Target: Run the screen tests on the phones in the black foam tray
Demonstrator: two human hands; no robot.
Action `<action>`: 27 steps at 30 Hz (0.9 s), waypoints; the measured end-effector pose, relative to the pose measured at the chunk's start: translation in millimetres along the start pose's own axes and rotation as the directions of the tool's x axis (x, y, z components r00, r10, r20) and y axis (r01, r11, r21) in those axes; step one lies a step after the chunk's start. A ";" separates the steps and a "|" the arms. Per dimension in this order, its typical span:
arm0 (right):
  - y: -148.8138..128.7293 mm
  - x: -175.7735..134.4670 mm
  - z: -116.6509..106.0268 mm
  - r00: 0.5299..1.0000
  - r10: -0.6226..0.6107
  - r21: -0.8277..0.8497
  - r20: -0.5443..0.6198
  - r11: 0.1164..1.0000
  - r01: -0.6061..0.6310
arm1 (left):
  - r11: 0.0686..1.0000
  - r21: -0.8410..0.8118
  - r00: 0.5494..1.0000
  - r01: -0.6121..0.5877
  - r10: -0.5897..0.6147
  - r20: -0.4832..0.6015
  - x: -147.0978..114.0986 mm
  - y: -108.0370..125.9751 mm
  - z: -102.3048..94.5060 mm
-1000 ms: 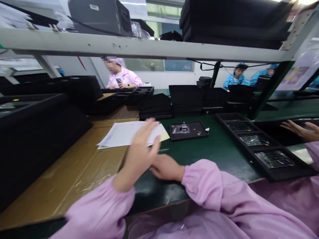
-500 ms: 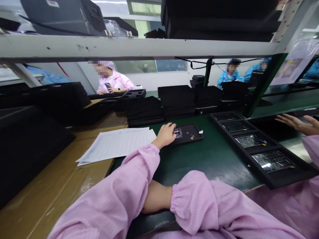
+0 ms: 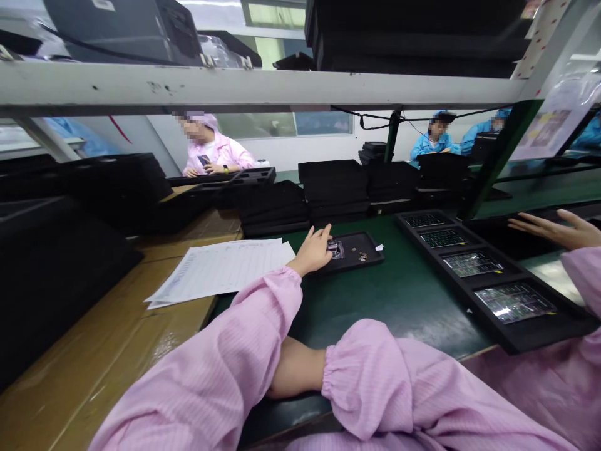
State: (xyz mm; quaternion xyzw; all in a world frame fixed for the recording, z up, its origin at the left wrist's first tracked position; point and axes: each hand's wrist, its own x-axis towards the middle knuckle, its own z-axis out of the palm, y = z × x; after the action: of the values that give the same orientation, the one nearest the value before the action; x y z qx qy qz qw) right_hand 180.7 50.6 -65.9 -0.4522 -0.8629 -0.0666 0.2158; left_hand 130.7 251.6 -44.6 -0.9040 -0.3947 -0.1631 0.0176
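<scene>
My left hand [image 3: 313, 249] is at the left end of a small shallow black tray [image 3: 352, 264], its fingers apart and nothing visible in them. In the tray, just beside the fingertips, lies a clear packet with small dark parts [image 3: 336, 248]. Several tiny metallic pieces [image 3: 362, 256] sit loose further right in it. A small white tag [image 3: 379, 248] sticks out at the tray's right edge. My right forearm crosses beneath my left one; only the bare wrist of my right hand [image 3: 299, 371] shows, and its fingers are hidden behind the left sleeve.
Printed sheets [image 3: 220, 269] lie on a brown carton [image 3: 113, 351] at left. A long black tray [image 3: 509, 332] with circuit panels stands on the green table at right, near a co-worker's hand [image 3: 558, 230]. Stacked black trays [image 3: 333, 188] line the back beneath a white shelf beam [image 3: 282, 88].
My left hand's fingers have lifted and straightened away from the clear packet, which stays in the tray. My right arm is unchanged. The co-worker's hand at right has shifted slightly left.
</scene>
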 end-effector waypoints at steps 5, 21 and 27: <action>-20.4 14.2 45.6 0.902 -0.423 0.289 0.086 0.877 0.383 | 0.999 -0.031 1.000 0.018 -0.018 0.000 -1.6 2.1 -1.0; -46.9 52.4 53.9 0.939 -0.295 0.782 0.176 0.621 0.048 | 0.909 -0.058 0.446 0.413 -0.258 -0.857 -291.2 59.2 -210.6; -180.0 173.4 56.6 0.910 -0.338 0.938 0.240 0.322 -0.128 | 0.489 -0.423 -0.143 0.763 -0.511 -0.848 -469.8 -28.5 -206.8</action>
State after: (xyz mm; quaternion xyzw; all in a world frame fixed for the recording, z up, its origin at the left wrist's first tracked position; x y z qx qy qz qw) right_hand -68.9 93.7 -27.3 -0.1871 -0.7917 0.5234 0.2535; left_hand -246.3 -94.7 3.2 -0.2932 -0.7087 -0.5882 0.2566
